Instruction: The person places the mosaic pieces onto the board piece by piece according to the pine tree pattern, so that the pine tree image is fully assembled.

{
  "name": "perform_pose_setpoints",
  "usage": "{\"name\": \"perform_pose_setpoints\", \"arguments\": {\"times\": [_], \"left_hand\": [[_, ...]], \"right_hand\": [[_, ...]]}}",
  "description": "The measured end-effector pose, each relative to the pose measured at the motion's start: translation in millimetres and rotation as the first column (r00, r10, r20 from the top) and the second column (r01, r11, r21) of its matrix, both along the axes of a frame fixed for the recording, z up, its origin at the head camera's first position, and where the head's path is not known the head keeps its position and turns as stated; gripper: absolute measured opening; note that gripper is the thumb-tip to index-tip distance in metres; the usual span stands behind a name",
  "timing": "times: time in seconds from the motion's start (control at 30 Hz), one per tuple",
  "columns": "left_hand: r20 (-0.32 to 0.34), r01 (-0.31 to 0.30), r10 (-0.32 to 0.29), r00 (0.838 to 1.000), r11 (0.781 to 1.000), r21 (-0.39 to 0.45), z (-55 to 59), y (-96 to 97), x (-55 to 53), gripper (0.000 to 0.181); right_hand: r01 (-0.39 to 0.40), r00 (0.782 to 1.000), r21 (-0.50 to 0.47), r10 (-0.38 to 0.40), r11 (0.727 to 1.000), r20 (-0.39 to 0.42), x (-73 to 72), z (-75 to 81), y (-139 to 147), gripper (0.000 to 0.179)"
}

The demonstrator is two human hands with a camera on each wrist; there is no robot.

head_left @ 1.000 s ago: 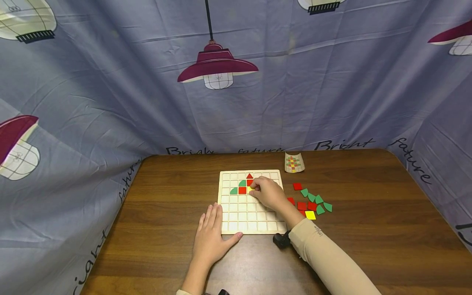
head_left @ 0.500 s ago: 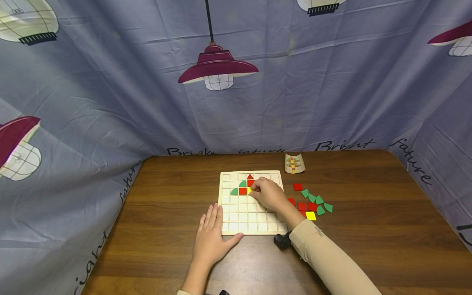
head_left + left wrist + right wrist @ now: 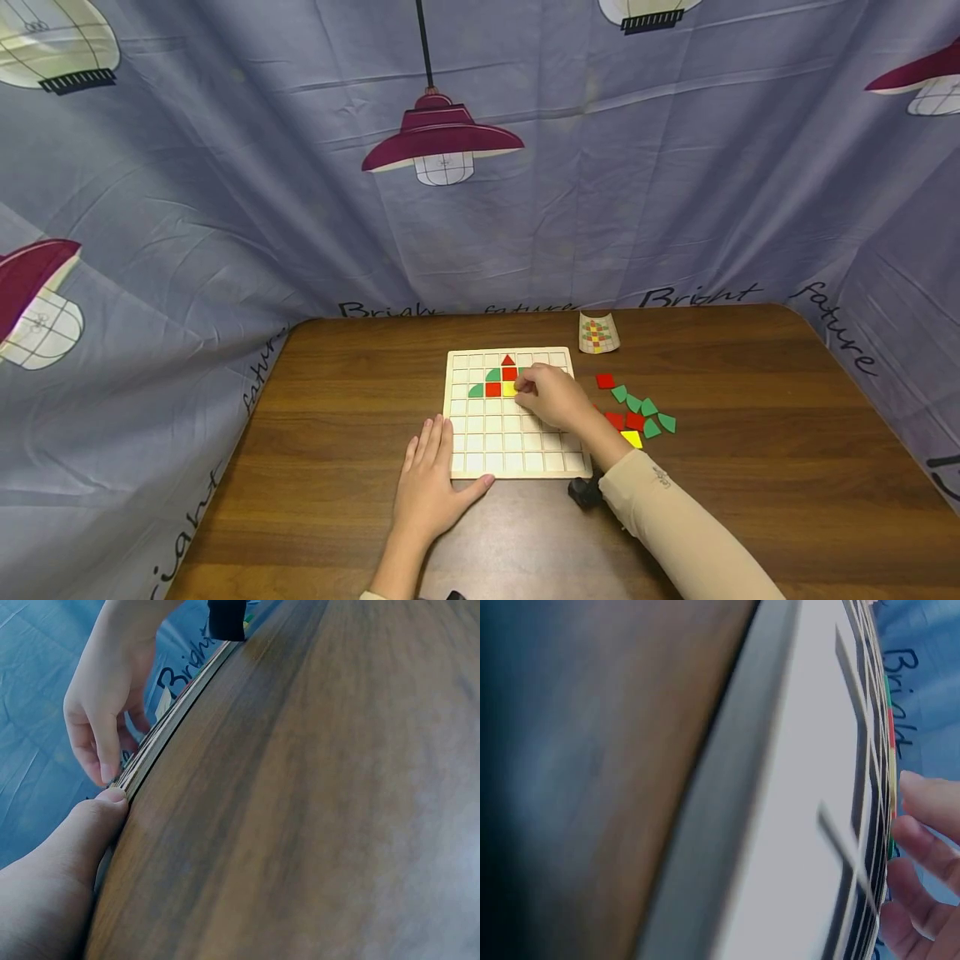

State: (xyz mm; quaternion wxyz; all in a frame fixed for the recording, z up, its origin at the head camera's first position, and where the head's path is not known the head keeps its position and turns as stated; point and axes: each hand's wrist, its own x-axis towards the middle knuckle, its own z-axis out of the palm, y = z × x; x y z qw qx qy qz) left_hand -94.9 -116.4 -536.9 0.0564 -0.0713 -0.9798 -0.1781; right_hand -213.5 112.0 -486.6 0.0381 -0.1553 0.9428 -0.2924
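A pale wooden grid board [image 3: 480, 442] lies on the table. My left hand [image 3: 429, 492] rests flat at its left edge, fingers straight, the thumb [image 3: 79, 832] touching its front edge. My right hand [image 3: 553, 397] hovers over the board just right of a yellow square tile [image 3: 509, 388]. Its fingers are loosely bent, and no tile shows between them in the right wrist view. Around the yellow tile sit a red triangle [image 3: 507, 360], red squares [image 3: 492, 389] and green quarter-round tiles [image 3: 476, 390]. A green tile beside the upper red square is mostly hidden by my right fingers.
Loose red tiles [image 3: 605, 381], green tiles [image 3: 648, 407] and a yellow tile [image 3: 633, 439] lie right of the board, some partly behind my right forearm. Behind them stands a curled pattern card [image 3: 598, 333]. A printed curtain [image 3: 480, 242] hangs along the table's back edge.
My right hand has drawn slightly right, off the yellow tile, which now shows more fully on the board. The left hand has kept its place.
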Motion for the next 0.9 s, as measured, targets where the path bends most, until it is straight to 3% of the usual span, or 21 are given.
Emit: {"name": "perform_pose_setpoints", "arguments": {"times": [0.37, 0.67, 0.9], "left_hand": [[-0.014, 0.000, 0.000, 1.000, 1.000, 0.001, -2.0, -0.2, 0.9, 0.109], [-0.020, 0.003, -0.003, 1.000, 1.000, 0.007, -1.0, 0.0, 0.8, 0.108], [-0.024, 0.005, -0.005, 1.000, 1.000, -0.001, -0.1, 0.0, 1.0, 0.109]], "right_hand": [[0.012, 1.000, 0.047, -0.011, 0.999, -0.020, 4.8, 12.9, 51, 0.027], [0.096, 0.995, 0.180, -0.091, 0.979, -0.040, 5.7, 5.0, 104, 0.034], [0.107, 0.994, 0.216, -0.105, 0.970, -0.022, 4.5, 0.2, 123, 0.044]]}}
